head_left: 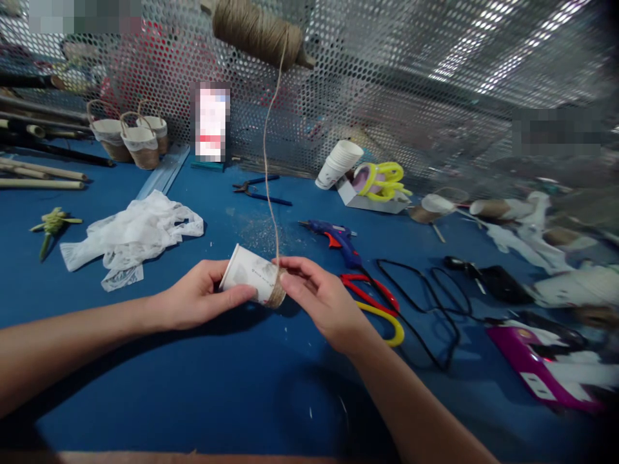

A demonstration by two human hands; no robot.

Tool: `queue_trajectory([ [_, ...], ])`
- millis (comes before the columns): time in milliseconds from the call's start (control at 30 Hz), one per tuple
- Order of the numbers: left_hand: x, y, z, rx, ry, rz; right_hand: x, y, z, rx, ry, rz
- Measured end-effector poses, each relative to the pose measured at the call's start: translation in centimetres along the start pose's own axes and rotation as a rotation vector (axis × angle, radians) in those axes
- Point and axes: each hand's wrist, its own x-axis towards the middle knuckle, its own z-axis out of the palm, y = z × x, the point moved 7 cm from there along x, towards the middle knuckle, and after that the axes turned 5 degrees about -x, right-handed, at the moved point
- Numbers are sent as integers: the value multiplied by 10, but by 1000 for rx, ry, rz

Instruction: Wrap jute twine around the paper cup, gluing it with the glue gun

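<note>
A white paper cup (249, 276) lies tilted on its side above the blue table, its rim toward the left. My left hand (206, 295) is closed around the rim end, thumb along the near side. Several turns of brown twine (277, 293) wrap the base end of the cup. There my right hand (316, 296) pinches, fingers and thumb on the twine and the cup's base. From that spot the twine runs up to a large spool (256, 29) mounted on the perforated metal screen.
A blue glue gun (338, 238), its black cord and red-and-yellow-handled scissors (382, 309) lie right of my hands. Pliers (261, 190) and stacked paper cups (338, 164) are farther back. White lace (138, 232) and small twine baskets (140, 145) are at left; a purple power strip (527, 361) is at right.
</note>
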Motion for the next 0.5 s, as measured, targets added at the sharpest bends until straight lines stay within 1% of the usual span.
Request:
queue_trajectory([
  [67, 2, -4, 0, -148, 10, -85, 0, 0, 1, -10, 13, -25],
  [167, 3, -11, 1, -370, 75, -234, -2, -2, 3, -109, 56, -92],
  [233, 3, -14, 1, -442, 104, -292, -2, -2, 6, -182, 80, -138],
  [333, 4, -15, 1, -435, 117, -281, -2, -1, 9, -217, 94, -187],
  [500, 3, -13, 0, -295, 87, -223, 0, -4, 5, -205, 87, -198],
])
